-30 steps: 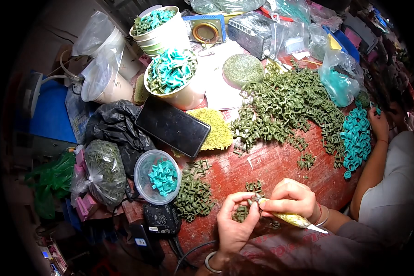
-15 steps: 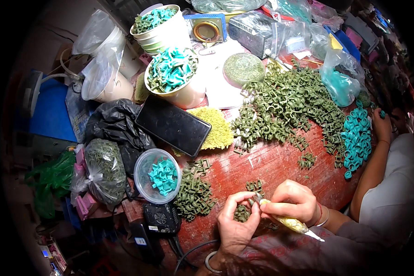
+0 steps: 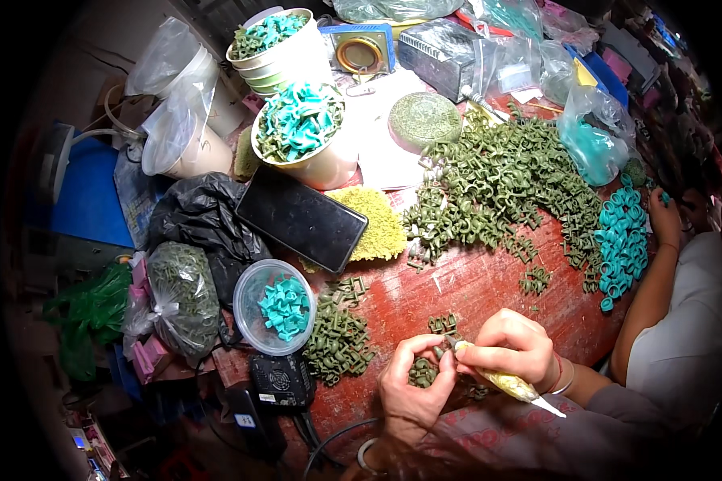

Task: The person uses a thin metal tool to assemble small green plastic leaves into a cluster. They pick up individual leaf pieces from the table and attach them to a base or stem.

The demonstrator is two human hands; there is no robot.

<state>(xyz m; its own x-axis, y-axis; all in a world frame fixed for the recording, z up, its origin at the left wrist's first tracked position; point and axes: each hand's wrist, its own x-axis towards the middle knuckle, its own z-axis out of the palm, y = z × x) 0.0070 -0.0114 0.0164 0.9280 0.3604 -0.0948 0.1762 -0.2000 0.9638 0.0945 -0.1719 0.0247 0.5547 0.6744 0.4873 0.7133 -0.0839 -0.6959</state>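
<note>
At the near edge of the red table, my left hand (image 3: 409, 393) pinches a small dark green piece (image 3: 439, 352) between thumb and forefinger. My right hand (image 3: 512, 353) is closed around a slim clear plastic piping bag (image 3: 509, 387) with yellowish contents. Its white tapered end points down to the right, and its yellow end is close to the green piece; whether they touch is hard to tell. Several more green wax-like ring pieces (image 3: 422, 372) lie beside and below my left hand, partly hidden. Another small group of them (image 3: 443, 324) sits just beyond my fingers.
A large green heap (image 3: 497, 176) spreads beyond my hands. On the left are a smaller pile (image 3: 337, 345), a tub with turquoise pieces (image 3: 242, 309), a phone (image 3: 301, 216) on a yellow sponge (image 3: 381, 224) and a filled cup (image 3: 329, 164). At right, another person's arm (image 3: 654, 272) is beside turquoise rings (image 3: 620, 240).
My right hand, with the piping bag, has shifted very slightly, and the bag's yellow end has moved a little to the right. My left hand stays nearly in place, still pinching the green piece.
</note>
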